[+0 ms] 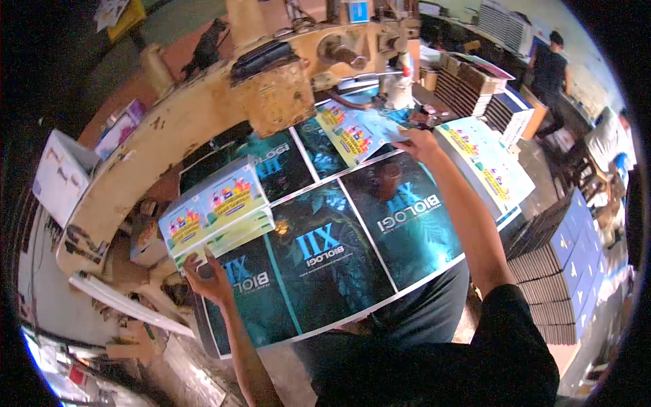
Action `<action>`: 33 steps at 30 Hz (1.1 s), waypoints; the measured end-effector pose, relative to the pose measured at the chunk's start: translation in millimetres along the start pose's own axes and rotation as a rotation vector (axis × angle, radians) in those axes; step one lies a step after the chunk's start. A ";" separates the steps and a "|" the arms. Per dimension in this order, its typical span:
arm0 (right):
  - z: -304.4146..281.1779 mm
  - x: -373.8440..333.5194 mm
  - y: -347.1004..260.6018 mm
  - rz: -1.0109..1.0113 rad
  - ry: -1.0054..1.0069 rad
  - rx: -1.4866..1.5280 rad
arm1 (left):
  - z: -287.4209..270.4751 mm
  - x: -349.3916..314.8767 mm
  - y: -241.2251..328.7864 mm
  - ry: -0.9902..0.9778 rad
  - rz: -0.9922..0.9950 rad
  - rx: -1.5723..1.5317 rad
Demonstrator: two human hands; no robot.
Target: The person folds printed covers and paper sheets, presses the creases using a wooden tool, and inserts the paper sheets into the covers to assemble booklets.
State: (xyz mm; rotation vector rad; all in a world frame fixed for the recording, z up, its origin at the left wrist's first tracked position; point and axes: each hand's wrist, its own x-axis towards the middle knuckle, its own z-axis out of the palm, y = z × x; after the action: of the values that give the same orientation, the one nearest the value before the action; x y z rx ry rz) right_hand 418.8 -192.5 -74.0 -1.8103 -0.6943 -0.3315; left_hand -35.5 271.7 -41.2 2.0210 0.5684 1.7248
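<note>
My right hand (417, 144) pinches the right-hand edge of a colourful printed sheet (354, 136), which bends as it lies tilted below the machine's head. My left hand (209, 278) is at the near edge of a thick stack of similar sheets (218, 207), its thumb and fingers apart and seemingly touching the stack's side. Under both lies a large dark teal printed cover sheet (325, 271), divided into panels by pale lines. Another stack of the colourful sheets (485, 163) sits to the right, just beyond my right forearm.
A heavy yellowish machine arm (163, 129) curves over the far side, with a worn block (274, 95) hanging above the sheets. Blue-covered bundles (569, 258) are piled at the right. More stacks (468, 88) stand at the far right, where a person (549, 74) in dark clothes stands.
</note>
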 end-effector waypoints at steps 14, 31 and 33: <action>152.8 -121.2 -293.6 -0.242 0.025 0.107 | -40.7 84.6 -151.2 -0.225 -0.673 0.132; 344.9 -32.5 -289.8 0.665 -0.552 0.407 | -33.5 148.4 -249.0 -0.578 -0.357 -0.034; 340.6 -41.7 -273.0 0.580 -0.532 -0.028 | -1.0 122.7 -219.3 -0.594 -0.514 -0.033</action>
State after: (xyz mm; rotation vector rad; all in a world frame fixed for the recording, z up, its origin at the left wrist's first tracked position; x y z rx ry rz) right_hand 183.0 170.7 -5.3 -2.0493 -0.4830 0.5435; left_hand -26.5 521.8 -63.8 1.9961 0.7515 0.7852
